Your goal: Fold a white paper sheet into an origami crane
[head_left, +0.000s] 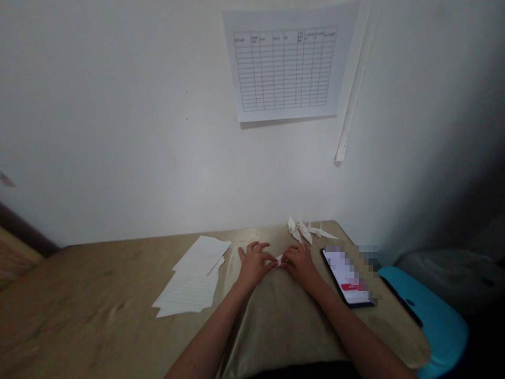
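Observation:
Both my hands rest close together on a tan cloth-covered table. My left hand and my right hand pinch a small white folded piece of paper between their fingertips. Most of the paper is hidden by the fingers. A stack of white lined sheets lies just left of my left hand. Several folded white paper cranes sit at the table's far edge, beyond my right hand.
A phone with a lit screen lies right of my right hand. A blue stool stands off the table's right edge. On the white wall behind hang a printed grid sheet and a white cable duct.

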The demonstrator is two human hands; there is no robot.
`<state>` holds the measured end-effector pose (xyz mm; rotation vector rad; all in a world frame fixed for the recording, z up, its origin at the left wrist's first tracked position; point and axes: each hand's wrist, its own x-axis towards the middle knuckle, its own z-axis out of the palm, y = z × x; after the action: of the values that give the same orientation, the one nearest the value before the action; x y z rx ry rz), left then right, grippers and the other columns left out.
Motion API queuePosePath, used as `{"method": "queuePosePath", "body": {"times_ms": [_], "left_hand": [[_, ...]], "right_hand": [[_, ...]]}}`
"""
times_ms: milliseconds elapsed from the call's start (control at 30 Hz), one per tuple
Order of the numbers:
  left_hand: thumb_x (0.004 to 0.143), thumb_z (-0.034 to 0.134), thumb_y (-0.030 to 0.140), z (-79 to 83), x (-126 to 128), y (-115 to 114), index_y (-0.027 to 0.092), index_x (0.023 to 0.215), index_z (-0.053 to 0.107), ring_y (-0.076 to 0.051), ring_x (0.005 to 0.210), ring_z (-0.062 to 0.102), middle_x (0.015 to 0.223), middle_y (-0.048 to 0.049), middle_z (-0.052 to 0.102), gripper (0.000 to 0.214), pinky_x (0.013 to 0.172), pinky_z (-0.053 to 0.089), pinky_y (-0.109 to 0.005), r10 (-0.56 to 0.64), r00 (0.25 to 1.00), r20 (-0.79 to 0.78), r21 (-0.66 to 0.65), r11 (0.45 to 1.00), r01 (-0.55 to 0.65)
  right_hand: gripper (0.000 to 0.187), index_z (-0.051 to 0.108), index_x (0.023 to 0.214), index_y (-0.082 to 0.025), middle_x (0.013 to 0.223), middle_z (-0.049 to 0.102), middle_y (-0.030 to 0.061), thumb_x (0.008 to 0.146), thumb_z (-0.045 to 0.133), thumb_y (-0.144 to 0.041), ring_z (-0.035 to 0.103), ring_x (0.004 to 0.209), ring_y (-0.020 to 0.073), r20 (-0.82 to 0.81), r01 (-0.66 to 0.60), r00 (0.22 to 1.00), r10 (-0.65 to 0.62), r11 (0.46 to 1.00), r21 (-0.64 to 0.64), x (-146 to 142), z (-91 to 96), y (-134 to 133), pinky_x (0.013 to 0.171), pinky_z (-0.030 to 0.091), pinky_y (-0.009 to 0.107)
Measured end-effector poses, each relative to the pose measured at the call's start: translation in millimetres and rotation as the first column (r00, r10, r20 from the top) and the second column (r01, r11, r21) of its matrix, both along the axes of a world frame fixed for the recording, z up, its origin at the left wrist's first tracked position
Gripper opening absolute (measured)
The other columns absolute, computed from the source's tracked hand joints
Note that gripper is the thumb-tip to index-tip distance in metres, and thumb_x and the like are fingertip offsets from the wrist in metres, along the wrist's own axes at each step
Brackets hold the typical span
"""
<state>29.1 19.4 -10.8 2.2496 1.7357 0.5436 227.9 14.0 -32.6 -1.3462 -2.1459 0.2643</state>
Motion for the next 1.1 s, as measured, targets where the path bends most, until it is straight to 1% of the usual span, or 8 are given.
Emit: {"method": "queuePosePath", "body": {"times_ms": [100, 267, 367, 500, 600, 700, 900, 1100], "left_hand": [[0.082, 0.079, 0.047, 1.3, -2, 0, 0.045, 0.091, 0.08, -0.035, 0.145, 0.035, 0.148, 0.0051, 0.058, 0.01, 0.115, 0.001, -0.078, -0.001, 1.0, -0.005, -0.021, 1.0, 0.001], [0.079, 0.08, 0.05, 3.4, -5, 0, 0.047, 0.095, 0.08, -0.037, 0.146, 0.033, 0.149, 0.0042, 0.057, 0.016, 0.115, 0.0, -0.078, -0.014, 1.0, -0.004, -0.04, 0.999, 0.014], [0.078, 0.082, 0.048, 5.8, -4, -1, 0.047, 0.096, 0.08, -0.036, 0.146, 0.033, 0.15, 0.004, 0.056, 0.018, 0.115, 0.0, -0.077, -0.017, 1.0, -0.012, -0.055, 0.998, 0.016], [0.082, 0.078, 0.046, 6.9, -1, -3, 0.047, 0.097, 0.079, -0.034, 0.146, 0.034, 0.15, 0.0038, 0.056, 0.015, 0.115, 0.001, -0.077, -0.008, 1.0, 0.003, -0.056, 0.998, 0.008], [0.084, 0.077, 0.044, 5.7, 0, -3, 0.046, 0.098, 0.079, -0.034, 0.146, 0.035, 0.15, 0.0031, 0.056, 0.014, 0.115, 0.003, -0.078, 0.011, 1.0, 0.018, -0.057, 0.998, -0.01], [0.083, 0.078, 0.041, 4.3, 0, -2, 0.045, 0.097, 0.079, -0.033, 0.146, 0.036, 0.15, 0.003, 0.056, 0.015, 0.115, 0.003, -0.079, 0.044, 0.999, 0.028, -0.07, 0.997, -0.042], [0.086, 0.074, 0.039, 1.8, -2, 0, 0.043, 0.097, 0.079, -0.033, 0.145, 0.037, 0.148, 0.0032, 0.058, 0.013, 0.113, 0.004, -0.081, 0.074, 0.994, 0.076, -0.097, 0.993, -0.066], [0.086, 0.074, 0.043, -0.1, -3, 2, 0.045, 0.096, 0.08, -0.034, 0.145, 0.036, 0.151, 0.0054, 0.055, 0.012, 0.114, 0.002, -0.081, 0.08, 0.994, 0.069, -0.108, 0.992, -0.072]], "right_hand": [[0.011, 0.075, 0.091, -0.028, 0.103, 0.075, 0.0017, 0.088, 0.067, -0.022, 0.055, 0.12, 0.0256, -0.005, -0.002, 1.0, 0.002, 1.0, 0.0, 1, -2.2, 2, 0.117, 0.017, 0.057], [0.014, 0.077, 0.089, -0.032, 0.101, 0.076, -0.0015, 0.089, 0.066, -0.024, 0.056, 0.12, 0.0258, 0.016, -0.004, 1.0, 0.003, 0.999, 0.043, 7, -5.7, 7, 0.118, 0.013, 0.059], [0.015, 0.076, 0.086, -0.03, 0.099, 0.076, -0.0005, 0.09, 0.063, -0.023, 0.057, 0.119, 0.0258, 0.028, 0.017, 0.999, -0.019, 0.998, 0.061, 7, -6.4, 8, 0.119, 0.011, 0.059], [0.011, 0.073, 0.087, -0.025, 0.1, 0.075, 0.0026, 0.09, 0.063, -0.022, 0.056, 0.12, 0.0258, 0.055, 0.049, 0.997, -0.052, 0.997, 0.058, 1, -6.0, 6, 0.12, 0.01, 0.059], [0.009, 0.071, 0.087, -0.023, 0.102, 0.073, 0.0053, 0.092, 0.063, -0.025, 0.054, 0.121, 0.0274, 0.069, 0.084, 0.994, -0.087, 0.995, 0.046, -2, -6.6, 5, 0.12, 0.013, 0.061], [0.009, 0.072, 0.089, -0.023, 0.105, 0.071, 0.0065, 0.092, 0.064, -0.027, 0.053, 0.12, 0.0286, 0.064, 0.11, 0.992, -0.112, 0.993, 0.039, 0, -8.7, 6, 0.118, 0.018, 0.061], [0.01, 0.073, 0.095, -0.026, 0.109, 0.07, 0.0057, 0.093, 0.063, -0.027, 0.052, 0.121, 0.0292, 0.06, 0.124, 0.99, -0.127, 0.991, 0.053, 3, -11.1, 6, 0.118, 0.015, 0.064], [0.011, 0.075, 0.091, -0.027, 0.11, 0.071, 0.0051, 0.093, 0.065, -0.03, 0.053, 0.118, 0.0283, 0.043, 0.14, 0.989, -0.144, 0.987, 0.075, 3, -7.4, 4, 0.115, 0.025, 0.057]]}}
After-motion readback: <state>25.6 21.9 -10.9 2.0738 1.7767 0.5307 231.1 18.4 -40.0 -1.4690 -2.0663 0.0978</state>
